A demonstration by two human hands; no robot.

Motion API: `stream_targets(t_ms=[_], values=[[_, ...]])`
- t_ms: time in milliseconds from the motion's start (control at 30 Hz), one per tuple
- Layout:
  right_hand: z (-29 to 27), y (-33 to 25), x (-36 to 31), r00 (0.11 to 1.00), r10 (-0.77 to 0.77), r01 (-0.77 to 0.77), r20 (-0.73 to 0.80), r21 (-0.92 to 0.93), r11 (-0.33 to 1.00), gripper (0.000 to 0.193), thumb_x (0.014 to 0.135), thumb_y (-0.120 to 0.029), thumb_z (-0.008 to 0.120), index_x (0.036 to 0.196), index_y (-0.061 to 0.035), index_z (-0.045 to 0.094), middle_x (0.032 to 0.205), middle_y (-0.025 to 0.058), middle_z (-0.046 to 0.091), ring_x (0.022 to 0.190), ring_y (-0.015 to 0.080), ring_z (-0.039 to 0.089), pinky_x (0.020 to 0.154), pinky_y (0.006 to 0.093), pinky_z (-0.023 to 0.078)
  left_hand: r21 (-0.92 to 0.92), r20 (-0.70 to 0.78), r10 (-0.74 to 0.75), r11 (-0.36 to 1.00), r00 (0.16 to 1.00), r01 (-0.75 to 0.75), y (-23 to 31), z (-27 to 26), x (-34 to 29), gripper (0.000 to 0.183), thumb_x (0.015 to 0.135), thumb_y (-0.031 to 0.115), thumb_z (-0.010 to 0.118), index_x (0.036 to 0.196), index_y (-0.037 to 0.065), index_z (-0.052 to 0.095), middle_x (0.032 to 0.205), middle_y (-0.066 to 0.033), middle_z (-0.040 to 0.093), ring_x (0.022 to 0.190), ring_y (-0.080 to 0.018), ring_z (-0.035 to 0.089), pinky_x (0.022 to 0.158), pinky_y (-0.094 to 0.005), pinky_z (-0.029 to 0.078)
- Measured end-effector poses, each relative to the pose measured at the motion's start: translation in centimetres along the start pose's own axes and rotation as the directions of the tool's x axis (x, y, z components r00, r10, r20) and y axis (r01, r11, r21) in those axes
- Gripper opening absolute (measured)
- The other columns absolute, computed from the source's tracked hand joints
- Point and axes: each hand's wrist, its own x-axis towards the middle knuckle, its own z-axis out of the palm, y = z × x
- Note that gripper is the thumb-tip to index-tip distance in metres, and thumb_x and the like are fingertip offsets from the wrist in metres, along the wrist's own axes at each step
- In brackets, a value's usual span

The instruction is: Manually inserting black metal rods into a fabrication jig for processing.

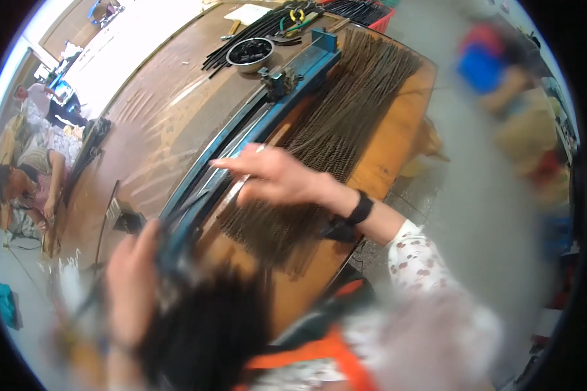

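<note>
A long blue metal rail fixture (pixel 241 133) runs diagonally across the table, a small clamp block (pixel 278 83) mounted toward its far end. Over its near half is my right hand (pixel 274 173), index finger stretched left and thumb apart, with nothing visible in it; contact with the rail cannot be judged. My left hand (pixel 132 280) is beside the rail's near end, its fingers pointing upward and smeared by motion. Whether it holds anything is hidden by the blur. Right of the rail lies a broad pile of thin, dark, ridged metal rods (pixel 326 130), partly under my right forearm.
A metal bowl (pixel 250 55) of black pieces stands on the brown table (pixel 169 98), near black rods (pixel 235 45) and green- and yellow-handled pliers (pixel 296 19). A red crate (pixel 381 19) is beyond. Another person (pixel 36 176) sits at left. Blurred dark hair covers the lower middle.
</note>
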Motion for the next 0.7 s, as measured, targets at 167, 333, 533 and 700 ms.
stream_targets(t_ms=[167,333,533,700], values=[[4.3,-3.2,0.7,0.999,-0.032,0.037,0.029,-0.183,0.982,0.027,0.088,-0.017,0.068,0.115,-0.0122,0.070,0.067,0.0065,0.056,0.057,0.0247,0.057,0.050,0.0357,0.045,0.021,-0.014,0.116,0.993,0.993,-0.116,-0.1,0.9,-1.2,0.052,0.076,-0.006,0.058,0.125,0.011,0.065,0.078,-0.0132,0.052,0.073,-0.0307,0.056,0.064,-0.0415,0.047],[3.9,-1.5,0.8,0.998,0.009,0.007,0.056,-0.268,0.963,0.043,0.089,-0.029,0.069,0.128,-0.0093,0.064,0.072,0.0084,0.061,0.059,0.0250,0.060,0.054,0.0348,0.049,0.028,-0.094,-0.021,0.999,0.995,0.024,-1.7,-0.6,-2.6,0.046,0.079,-0.006,0.058,0.120,0.011,0.068,0.075,-0.0121,0.051,0.069,-0.0299,0.056,0.062,-0.0417,0.046],[5.1,-0.3,2.4,0.996,-0.093,0.089,-0.001,-0.287,0.954,0.030,0.091,-0.014,0.066,0.121,-0.0074,0.065,0.082,0.0108,0.066,0.071,0.0271,0.062,0.062,0.0355,0.048,0.050,-0.225,-0.094,0.993,0.970,0.108,-5.2,-3.0,-7.6,0.037,0.084,-0.005,0.058,0.119,0.005,0.063,0.085,-0.0168,0.058,0.078,-0.0346,0.059,0.069,-0.0428,0.048],[6.1,2.2,0.1,0.931,0.322,-0.255,0.174,-0.323,0.911,0.016,0.094,-0.011,0.063,0.108,-0.0049,0.067,0.084,0.0102,0.068,0.076,0.0216,0.066,0.069,0.0328,0.052,0.052,-0.414,-0.292,0.938,0.862,0.343,-13.1,-5.7,-12.6,0.017,0.096,0.008,0.060,0.109,-0.003,0.063,0.097,-0.0213,0.066,0.086,-0.0380,0.063,0.078,-0.0409,0.050]])
